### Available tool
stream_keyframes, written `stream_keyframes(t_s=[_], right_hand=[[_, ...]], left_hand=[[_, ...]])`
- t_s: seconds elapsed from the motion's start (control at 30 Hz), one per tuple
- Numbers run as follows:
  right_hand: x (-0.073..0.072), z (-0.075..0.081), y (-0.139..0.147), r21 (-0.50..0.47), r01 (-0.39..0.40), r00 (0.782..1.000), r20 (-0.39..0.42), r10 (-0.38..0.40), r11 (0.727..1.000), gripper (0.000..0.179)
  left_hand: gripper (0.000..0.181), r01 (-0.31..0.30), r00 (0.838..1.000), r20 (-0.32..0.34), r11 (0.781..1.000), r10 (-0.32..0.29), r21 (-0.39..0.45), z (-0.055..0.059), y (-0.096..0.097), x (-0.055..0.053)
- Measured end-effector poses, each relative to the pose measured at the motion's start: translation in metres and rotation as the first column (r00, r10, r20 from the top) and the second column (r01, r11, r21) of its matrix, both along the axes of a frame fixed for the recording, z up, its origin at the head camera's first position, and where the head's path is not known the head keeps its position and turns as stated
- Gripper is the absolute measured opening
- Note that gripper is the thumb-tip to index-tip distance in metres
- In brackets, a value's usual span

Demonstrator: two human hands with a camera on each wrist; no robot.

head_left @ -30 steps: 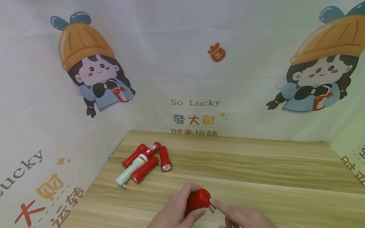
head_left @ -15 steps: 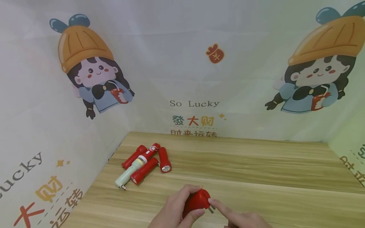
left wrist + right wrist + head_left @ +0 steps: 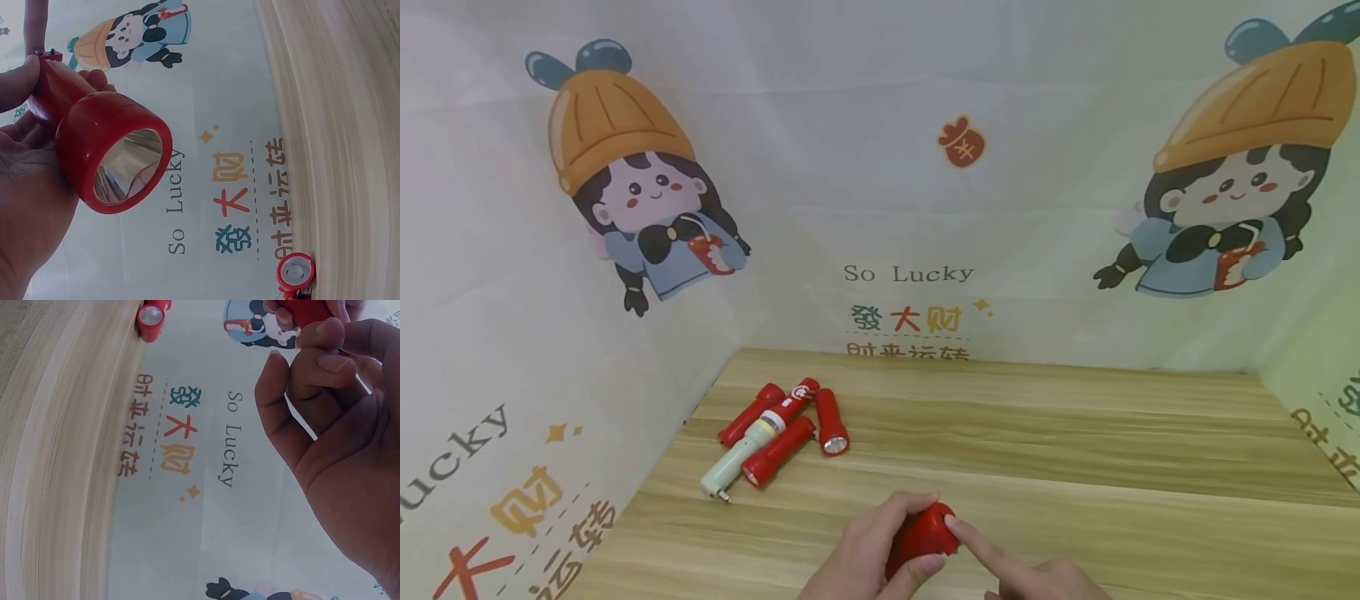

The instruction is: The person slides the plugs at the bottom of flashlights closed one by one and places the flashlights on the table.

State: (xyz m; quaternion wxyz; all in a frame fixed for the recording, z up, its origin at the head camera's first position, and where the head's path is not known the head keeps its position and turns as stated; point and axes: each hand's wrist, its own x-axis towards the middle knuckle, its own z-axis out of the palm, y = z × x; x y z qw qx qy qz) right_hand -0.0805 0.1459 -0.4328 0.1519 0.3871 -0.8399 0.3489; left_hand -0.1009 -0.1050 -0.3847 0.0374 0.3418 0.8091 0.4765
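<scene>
My left hand point(image 3: 868, 546) grips a red flashlight point(image 3: 921, 537) above the near part of the wooden table. The flashlight's wide head with its silvery reflector point(image 3: 132, 167) faces the left wrist camera, and a small metal part point(image 3: 47, 54) shows at its tail. On that tail end rests the straight index finger point(image 3: 981, 546) of my right hand point(image 3: 1048, 579). The right thumb and remaining fingers are bent and hold nothing, as the right wrist view shows. Part of the flashlight's body is hidden behind the left fingers.
At the left of the table point(image 3: 1075, 433) lies a cluster of flashlights: a pale green one point(image 3: 730, 467) end to end with a red one with white print point(image 3: 790, 408), and plain red ones point(image 3: 778, 452) around them. A printed cloth wall point(image 3: 1037, 275) stands behind and at both sides.
Two metal prongs stuck out of the flashlight's tail earlier; now they no longer show in the head view. My right index finger has moved slightly up over the tail end.
</scene>
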Motion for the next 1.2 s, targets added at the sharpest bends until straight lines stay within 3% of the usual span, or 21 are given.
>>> stream_keyframes(t_s=[0.23, 0.5, 0.8, 0.97, 1.07, 1.2], right_hand=[[-0.002, 0.0, 0.002, -0.02, -0.056, 0.994, 0.091, 0.057, 0.998, 0.096], [-0.004, 0.004, 0.007, -0.06, -0.105, 0.992, 0.068, 0.109, 0.993, 0.088], [-0.007, 0.007, 0.012, -0.061, -0.138, 0.99, 0.031, 0.14, 0.989, 0.081], [-0.012, 0.002, 0.019, -0.031, -0.141, 0.99, -0.032, 0.14, 0.99, 0.08], [-0.016, -0.004, 0.026, 0.013, -0.087, 0.989, -0.116, 0.088, 0.996, 0.07], [-0.016, -0.012, 0.034, 0.085, 0.101, 0.967, -0.244, -0.078, 0.991, 0.048]], left_hand=[[0.043, 0.018, 0.999, -0.051, 1.0, -0.017, 0.01, -0.005, 0.004, -0.001], [0.043, 0.0, 1.0, -0.024, 1.0, 0.001, 0.013, -0.008, 0.007, -0.002], [0.047, -0.014, 0.994, 0.11, 1.0, 0.013, 0.001, -0.009, 0.01, -0.004], [0.047, -0.026, 0.987, 0.16, 1.0, 0.024, 0.01, -0.011, 0.009, -0.006], [0.047, -0.043, 0.979, 0.199, 0.999, 0.039, 0.017, -0.013, 0.008, -0.008], [0.047, -0.083, 0.961, 0.264, 0.997, 0.08, 0.0, -0.016, 0.004, -0.011]])
